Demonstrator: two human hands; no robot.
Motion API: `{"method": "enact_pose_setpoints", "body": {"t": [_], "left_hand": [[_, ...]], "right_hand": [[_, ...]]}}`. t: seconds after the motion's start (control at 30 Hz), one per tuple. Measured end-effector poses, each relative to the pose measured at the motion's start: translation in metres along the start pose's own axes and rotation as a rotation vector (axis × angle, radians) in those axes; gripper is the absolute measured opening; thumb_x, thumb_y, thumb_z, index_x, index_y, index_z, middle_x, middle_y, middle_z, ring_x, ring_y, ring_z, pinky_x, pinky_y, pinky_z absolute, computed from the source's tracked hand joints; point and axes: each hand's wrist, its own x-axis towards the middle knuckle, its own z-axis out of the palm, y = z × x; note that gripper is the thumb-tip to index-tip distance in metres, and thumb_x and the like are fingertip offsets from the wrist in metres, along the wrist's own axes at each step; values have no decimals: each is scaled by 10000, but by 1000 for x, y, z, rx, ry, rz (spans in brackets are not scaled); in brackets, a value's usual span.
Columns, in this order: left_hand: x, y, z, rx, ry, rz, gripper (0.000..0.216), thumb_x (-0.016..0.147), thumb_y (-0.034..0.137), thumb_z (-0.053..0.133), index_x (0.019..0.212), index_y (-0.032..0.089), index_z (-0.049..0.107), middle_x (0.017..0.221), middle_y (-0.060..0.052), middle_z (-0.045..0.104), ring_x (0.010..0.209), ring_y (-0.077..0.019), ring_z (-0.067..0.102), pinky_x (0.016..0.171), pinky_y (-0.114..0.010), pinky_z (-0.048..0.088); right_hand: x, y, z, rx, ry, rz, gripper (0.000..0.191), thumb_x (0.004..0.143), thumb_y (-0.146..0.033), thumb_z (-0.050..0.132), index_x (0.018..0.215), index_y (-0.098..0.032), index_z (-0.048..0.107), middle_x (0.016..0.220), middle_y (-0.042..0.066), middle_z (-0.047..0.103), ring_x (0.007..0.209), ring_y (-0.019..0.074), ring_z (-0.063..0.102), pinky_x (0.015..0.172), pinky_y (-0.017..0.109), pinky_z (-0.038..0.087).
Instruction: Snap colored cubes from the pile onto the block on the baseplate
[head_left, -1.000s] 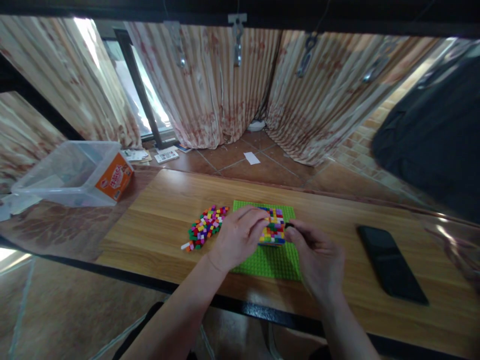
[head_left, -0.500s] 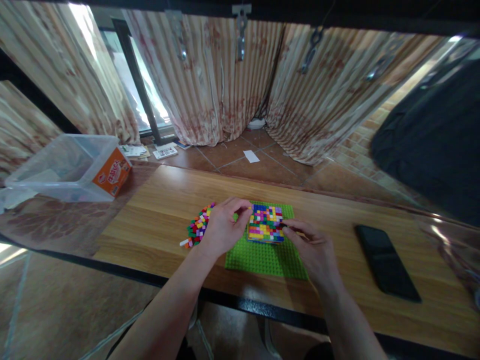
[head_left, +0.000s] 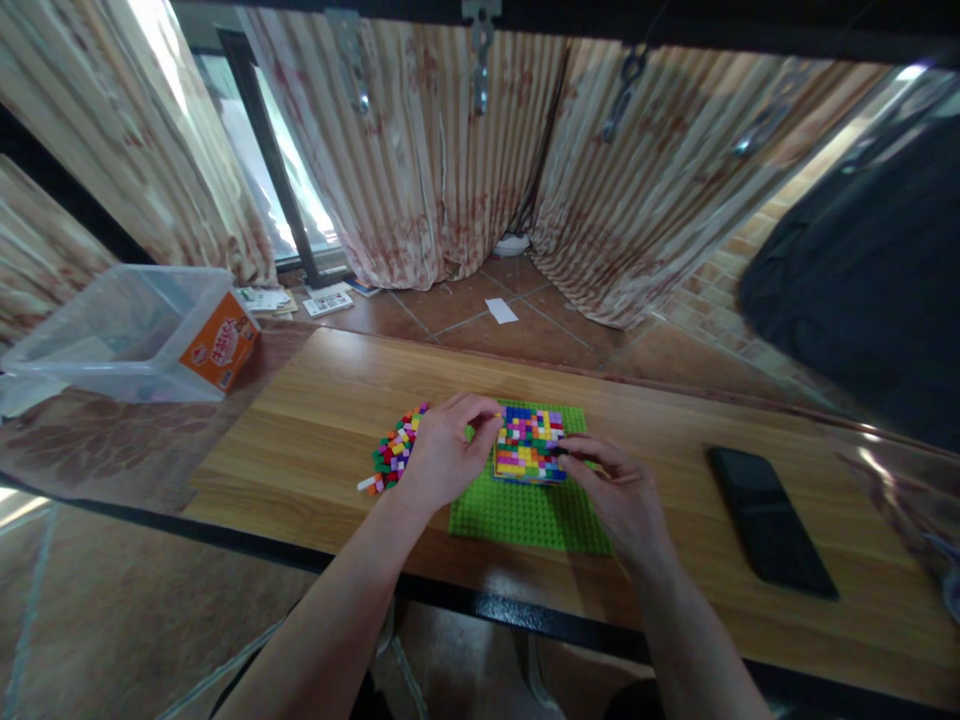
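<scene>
A low block of stacked multicoloured toy bricks (head_left: pixel 529 447) sits on a green studded baseplate (head_left: pixel 525 520). At its upper left corner, my left hand (head_left: pixel 448 448) is closed in a pinch; a speck of yellow shows at the fingertips, but what it holds is too small to make out. My right hand (head_left: pixel 616 490) reaches in from the right, thumb and forefinger closed on a small dark brick (head_left: pixel 559 451) at the block's right edge. Partly behind my left hand lies a heap of loose coloured bricks (head_left: pixel 394 450).
A black phone (head_left: pixel 771 520) lies on the wooden table (head_left: pixel 292 450) to the right. A clear plastic bin (head_left: pixel 142 335) with an orange label stands beyond the table's left end. Overhead runs a dark bar (head_left: pixel 570 22) with hanging metal pieces.
My right hand has shifted slightly left, bringing the dark brick closer over the block's right edge. My left hand keeps its pinch at the same corner.
</scene>
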Motion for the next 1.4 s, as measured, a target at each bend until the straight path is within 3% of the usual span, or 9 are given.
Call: {"method": "enact_pose_setpoints", "body": {"t": [0.17,0.3,0.53,0.8,1.4], "left_hand": [[0,-2,0,15,-13,5,95,879,138,583,851,181,662,843,-17,714,768,-128,651,734,-254,510],[0,-2,0,25,-17,6,86,878,139,591,852,177,663,835,-17,711,765,-129,652,728,-253,507],[0,0,1,25,-19,6,101,873,118,585,858,174,668,833,-12,711,757,-119,651,737,-245,511],[-2,1,6,-10,-34,8,89,878,137,590,887,174,670,845,-18,711,773,-130,655,739,-254,513],[-4,3,12,-30,-111,-18,106,887,136,574,854,184,662,850,-11,718,788,-138,660,753,-267,506]], "right_hand": [[-1,0,5,181,34,121,158,572,-298,824,717,-257,779,929,41,730,934,201,633,820,357,517],[-3,-4,11,374,40,260,190,524,-273,856,691,-247,768,809,6,732,774,139,621,711,280,507],[-2,-11,15,487,67,353,300,471,-202,873,745,-212,752,753,-9,719,663,106,603,609,234,492],[0,-11,19,576,62,380,301,465,-161,859,734,-203,729,762,-12,712,670,103,619,615,225,513],[1,-5,22,523,37,336,250,508,-235,873,700,-204,716,710,-22,703,633,105,609,623,255,505]]}}
